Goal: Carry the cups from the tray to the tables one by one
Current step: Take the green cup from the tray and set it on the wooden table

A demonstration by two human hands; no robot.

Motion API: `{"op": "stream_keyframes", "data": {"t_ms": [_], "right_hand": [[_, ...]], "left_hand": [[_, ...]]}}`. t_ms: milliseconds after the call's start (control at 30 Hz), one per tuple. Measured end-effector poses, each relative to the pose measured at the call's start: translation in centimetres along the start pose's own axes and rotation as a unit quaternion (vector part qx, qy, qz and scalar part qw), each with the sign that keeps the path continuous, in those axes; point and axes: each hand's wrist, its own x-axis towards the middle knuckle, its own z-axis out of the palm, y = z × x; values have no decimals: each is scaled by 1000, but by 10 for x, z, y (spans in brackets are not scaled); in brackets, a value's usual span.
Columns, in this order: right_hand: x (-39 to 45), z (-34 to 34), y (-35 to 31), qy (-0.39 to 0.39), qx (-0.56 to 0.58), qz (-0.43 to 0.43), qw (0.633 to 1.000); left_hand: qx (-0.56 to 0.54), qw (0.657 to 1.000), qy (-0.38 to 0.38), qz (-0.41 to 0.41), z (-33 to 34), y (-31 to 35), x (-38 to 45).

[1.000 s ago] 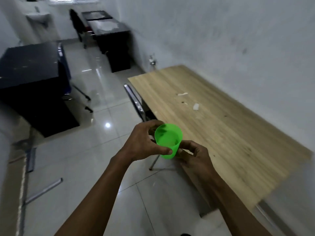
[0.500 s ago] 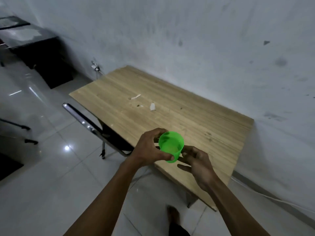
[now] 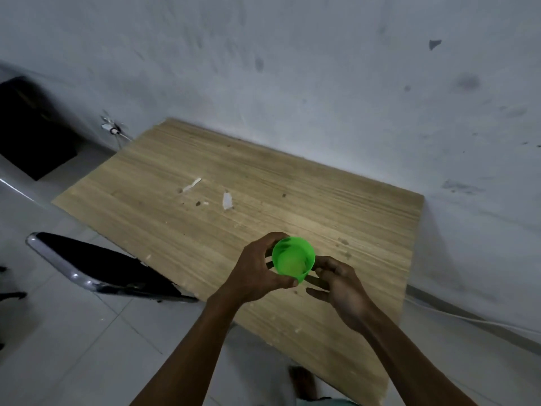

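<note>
A bright green plastic cup (image 3: 293, 259) is held upright over the near part of a light wooden table (image 3: 263, 194). My left hand (image 3: 254, 273) wraps around the cup's left side, thumb and fingers closed on its wall. My right hand (image 3: 339, 285) sits just to the right of the cup with its fingers loosely spread; its fingertips are close to the cup's lower wall, and contact is unclear. The cup's base is hidden by my hands. No tray is in view.
A black chair with a chrome frame (image 3: 96, 265) stands at the table's left edge. Small white scraps (image 3: 227, 200) lie mid-table. The table backs onto a grey wall (image 3: 322, 83). A dark cabinet (image 3: 32, 133) stands far left. My foot (image 3: 303, 382) shows on the tiled floor.
The view has swung towards the wooden table and come closer. The cup now hangs over the tabletop instead of the floor. My right hand's fingers have loosened from the cup.
</note>
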Motion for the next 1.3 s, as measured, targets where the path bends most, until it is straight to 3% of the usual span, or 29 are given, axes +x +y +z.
{"op": "stream_keyframes", "data": {"t_ms": [433, 833, 1300], "right_hand": [[65, -1, -22, 41, -33, 34, 998], [145, 34, -29, 127, 19, 63, 990], [174, 49, -30, 160, 54, 69, 983]], "left_hand": [[-2, 1000, -7, -11, 7, -43, 79], [9, 996, -85, -15, -15, -87, 167], [22, 988, -148, -35, -24, -108, 207]]}}
